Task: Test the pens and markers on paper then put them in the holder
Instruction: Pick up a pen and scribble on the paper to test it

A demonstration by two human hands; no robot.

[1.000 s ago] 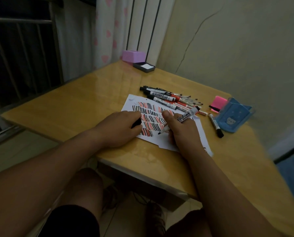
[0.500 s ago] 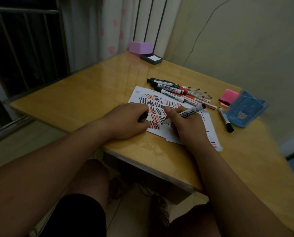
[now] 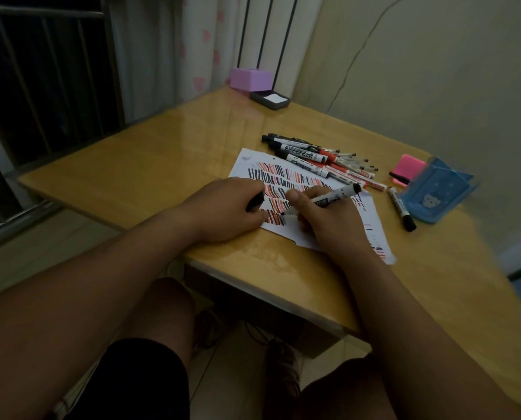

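A white paper covered in red and black strokes lies on the wooden table. My right hand grips a black whiteboard marker, its tip touching the paper near the front edge. My left hand rests on the paper's left side and is closed around a black cap. A pile of markers and pens lies just beyond the paper. One capped black marker lies alone beside the blue holder, which lies on its side at the right.
A pink sticky-note pad with a dark pen on it sits behind the holder. At the far corner stand a purple box and a dark tray with white notes. The wall runs along the right; window bars are at the left.
The marker tip has shifted slightly along the lower row of strokes. My head has turned, so the table sits a little differently in view. My left hand stays put.
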